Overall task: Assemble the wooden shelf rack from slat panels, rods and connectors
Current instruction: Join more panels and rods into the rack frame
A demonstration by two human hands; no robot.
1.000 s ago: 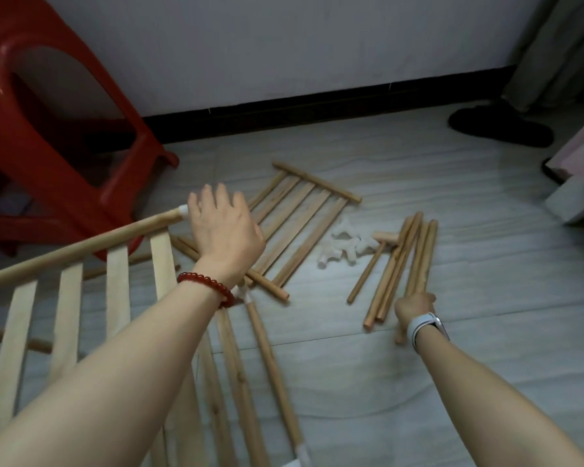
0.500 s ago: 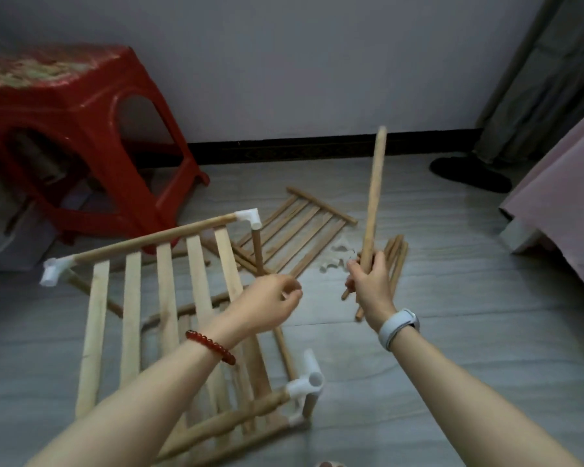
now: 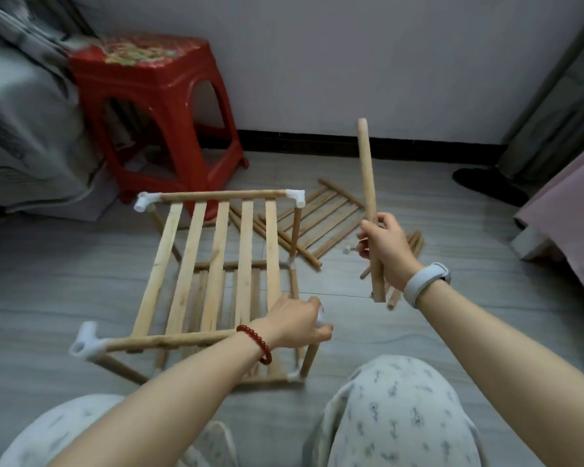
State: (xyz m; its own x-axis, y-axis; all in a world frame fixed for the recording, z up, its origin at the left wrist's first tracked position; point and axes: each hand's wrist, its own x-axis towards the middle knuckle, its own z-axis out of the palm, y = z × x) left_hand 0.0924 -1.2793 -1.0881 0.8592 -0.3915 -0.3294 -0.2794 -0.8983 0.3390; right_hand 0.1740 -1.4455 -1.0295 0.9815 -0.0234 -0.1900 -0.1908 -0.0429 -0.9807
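Red stool (image 3: 155, 106) at far left by the wall. Partly built rack (image 3: 216, 274) stands on the floor (image 3: 435, 332) in front of it: top slat panel (image 3: 213, 264) framed by rods, white connectors (image 3: 83, 342) at the corners. Left hand (image 3: 295, 323) grips the rack's near-right corner, fingers curled round the joint (connector mostly hidden). Spare slat panel (image 3: 321, 217) lies flat behind. Right hand (image 3: 385, 247) is clamped on a rod (image 3: 368, 197), held near upright in the air. Loose rods (image 3: 415, 241) on the floor just behind it.

The half-built wooden slat rack (image 3: 216, 274) sits centre frame; the red plastic stool (image 3: 155, 106) upper left behind it; a flat wooden slat panel (image 3: 321, 220) right of centre.
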